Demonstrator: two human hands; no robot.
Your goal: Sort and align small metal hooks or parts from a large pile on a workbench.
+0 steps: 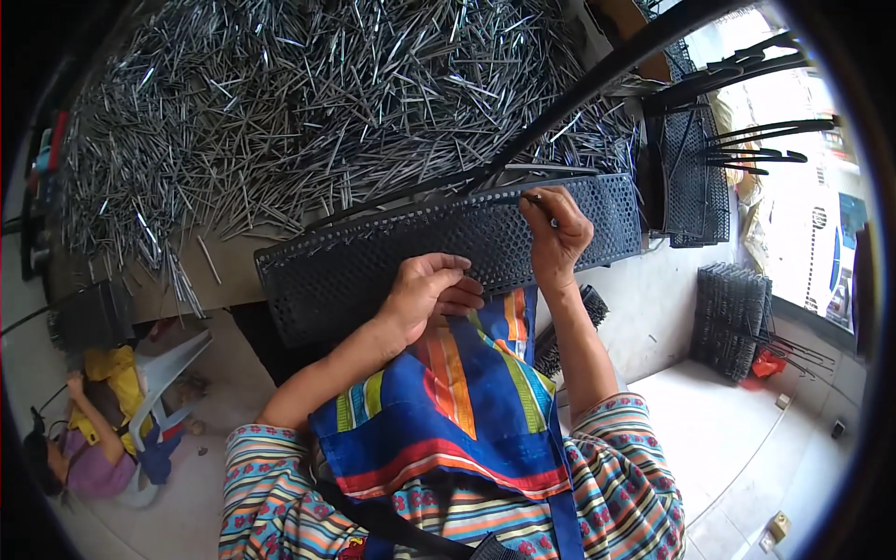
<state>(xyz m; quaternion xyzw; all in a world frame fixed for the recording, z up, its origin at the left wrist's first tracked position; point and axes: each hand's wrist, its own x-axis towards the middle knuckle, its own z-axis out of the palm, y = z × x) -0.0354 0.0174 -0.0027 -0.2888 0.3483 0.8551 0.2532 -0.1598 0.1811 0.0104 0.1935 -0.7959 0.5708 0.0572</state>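
A long black perforated metal panel lies slantwise across the front of the work surface, dotted with rows of small round holes. Over its right half, my right hand is closed in a pinch, and a thin dark metal rod shows at the fingertips. My left hand is at the panel's near edge, thumb and fingers curled together. What it holds, if anything, is hidden. Behind the panel spreads a big heap of loose thin metal rods.
A dark bar runs diagonally above the panel's far side. Perforated black racks stand at the right, and a stack of bristly dark pieces sits on the floor. At lower left, another person is beside a pale plastic chair.
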